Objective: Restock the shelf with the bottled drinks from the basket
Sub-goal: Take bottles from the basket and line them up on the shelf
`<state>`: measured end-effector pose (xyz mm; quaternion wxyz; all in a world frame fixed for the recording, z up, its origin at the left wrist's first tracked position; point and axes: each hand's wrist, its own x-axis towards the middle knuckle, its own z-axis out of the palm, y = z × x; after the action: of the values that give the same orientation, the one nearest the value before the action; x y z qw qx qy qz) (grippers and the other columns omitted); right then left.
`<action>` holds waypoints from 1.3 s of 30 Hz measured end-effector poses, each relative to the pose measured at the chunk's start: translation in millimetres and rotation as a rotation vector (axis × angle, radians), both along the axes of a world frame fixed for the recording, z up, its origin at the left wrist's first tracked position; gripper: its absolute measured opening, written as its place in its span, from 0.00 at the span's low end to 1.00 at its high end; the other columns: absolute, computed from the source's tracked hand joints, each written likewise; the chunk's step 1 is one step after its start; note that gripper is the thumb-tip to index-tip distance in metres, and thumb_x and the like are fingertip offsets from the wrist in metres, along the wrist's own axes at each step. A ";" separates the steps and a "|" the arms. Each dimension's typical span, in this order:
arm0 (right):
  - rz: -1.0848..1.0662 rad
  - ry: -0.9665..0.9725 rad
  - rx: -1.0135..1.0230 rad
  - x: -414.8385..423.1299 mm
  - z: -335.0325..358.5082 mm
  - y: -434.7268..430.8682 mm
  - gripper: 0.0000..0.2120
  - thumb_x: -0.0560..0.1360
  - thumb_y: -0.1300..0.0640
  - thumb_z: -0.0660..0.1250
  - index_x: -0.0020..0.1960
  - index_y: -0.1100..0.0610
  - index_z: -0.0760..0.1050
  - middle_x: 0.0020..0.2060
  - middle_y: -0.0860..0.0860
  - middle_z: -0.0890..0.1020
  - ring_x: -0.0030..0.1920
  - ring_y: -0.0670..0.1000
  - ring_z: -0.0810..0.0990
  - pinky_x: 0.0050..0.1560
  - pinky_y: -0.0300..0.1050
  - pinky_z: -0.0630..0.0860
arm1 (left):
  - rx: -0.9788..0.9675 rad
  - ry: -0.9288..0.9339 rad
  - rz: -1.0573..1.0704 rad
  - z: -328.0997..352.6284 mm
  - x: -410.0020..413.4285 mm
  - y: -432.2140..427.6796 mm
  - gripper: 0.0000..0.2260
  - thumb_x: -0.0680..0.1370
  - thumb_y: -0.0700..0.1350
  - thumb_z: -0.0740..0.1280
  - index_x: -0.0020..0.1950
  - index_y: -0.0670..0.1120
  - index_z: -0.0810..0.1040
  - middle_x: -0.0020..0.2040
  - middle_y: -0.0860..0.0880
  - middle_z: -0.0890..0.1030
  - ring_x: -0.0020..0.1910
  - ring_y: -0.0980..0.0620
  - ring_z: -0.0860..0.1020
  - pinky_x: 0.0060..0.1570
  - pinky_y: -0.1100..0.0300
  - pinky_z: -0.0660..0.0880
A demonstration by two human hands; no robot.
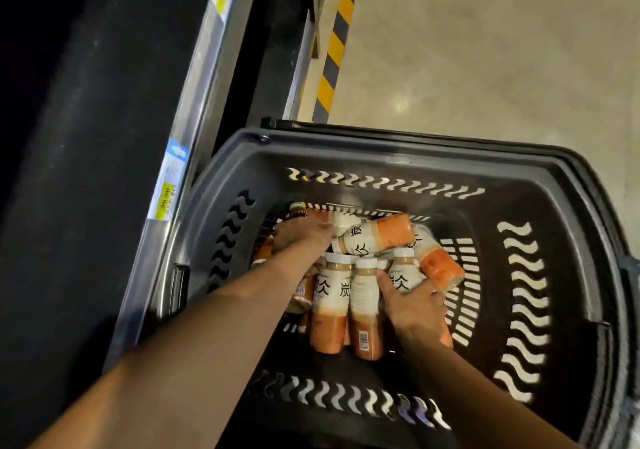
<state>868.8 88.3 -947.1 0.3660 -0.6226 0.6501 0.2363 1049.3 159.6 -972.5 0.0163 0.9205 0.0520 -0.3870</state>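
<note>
In the basket, right hand curls round a bottle; left hand buried among others, hold unclear; best grip mid-body before lifting.

Bare basket floor right of the bottles; shelf edge close at left.

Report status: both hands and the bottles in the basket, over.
Left hand curled into the bottles, hold hidden. Right hand grips a white-capped bottle. Basket beside the shelf; nothing blocking the lift.
</note>
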 end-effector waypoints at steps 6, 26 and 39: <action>-0.102 -0.058 0.026 -3.1 -16.5 -9.5 0.58 0.60 0.24 0.69 0.78 0.55 0.53 0.72 0.58 0.68 0.68 0.62 0.71 0.67 0.64 0.71 | -0.036 -0.043 0.122 -8.7 -10.2 5.3 0.27 0.71 0.54 0.74 0.65 0.42 0.74 0.62 0.42 0.77 0.57 0.43 0.79 0.51 0.52 0.78; -0.115 -0.594 0.057 19.4 479.6 -113.3 0.24 0.64 0.37 0.75 0.51 0.49 0.72 0.45 0.53 0.84 0.44 0.55 0.85 0.48 0.58 0.83 | -0.931 0.152 0.429 511.4 -63.4 -56.8 0.08 0.72 0.42 0.73 0.48 0.49 0.76 0.44 0.44 0.80 0.43 0.46 0.80 0.45 0.51 0.77; -0.040 -0.983 0.003 -81.8 795.0 -42.3 0.12 0.73 0.49 0.74 0.53 0.51 0.77 0.44 0.54 0.85 0.42 0.56 0.85 0.40 0.52 0.82 | -1.200 -0.179 0.505 852.2 -146.2 34.3 0.09 0.73 0.48 0.73 0.50 0.50 0.77 0.44 0.44 0.82 0.43 0.45 0.83 0.42 0.51 0.79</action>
<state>787.0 46.0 -152.1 0.6348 -0.6473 0.4119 -0.0916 903.1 193.8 -120.3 0.6217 0.7395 0.0400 -0.2551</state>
